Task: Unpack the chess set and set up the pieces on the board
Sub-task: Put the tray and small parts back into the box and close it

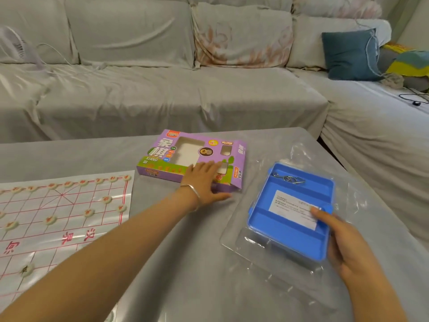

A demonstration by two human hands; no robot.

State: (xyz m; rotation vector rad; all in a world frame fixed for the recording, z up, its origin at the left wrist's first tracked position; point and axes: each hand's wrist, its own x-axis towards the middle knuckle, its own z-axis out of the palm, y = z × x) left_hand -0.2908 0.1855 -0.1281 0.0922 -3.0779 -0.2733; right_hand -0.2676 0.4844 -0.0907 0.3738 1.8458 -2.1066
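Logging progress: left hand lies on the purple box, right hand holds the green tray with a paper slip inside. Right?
No: the head view shows a blue tray, not green. The left hand lies on the purple box; the right hand holds the tray with a paper slip inside.

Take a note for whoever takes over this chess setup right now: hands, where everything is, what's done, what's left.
Left hand lies flat, fingers straight, on the purple box.
Right hand grips the right edge of the blue tray, thumb on the white card; the tray sits on clear plastic packaging.
Done: board spread out at left, pieces set along its far half.
Left: near half shows only one piece, the rest is out of view; packaging not cleared.
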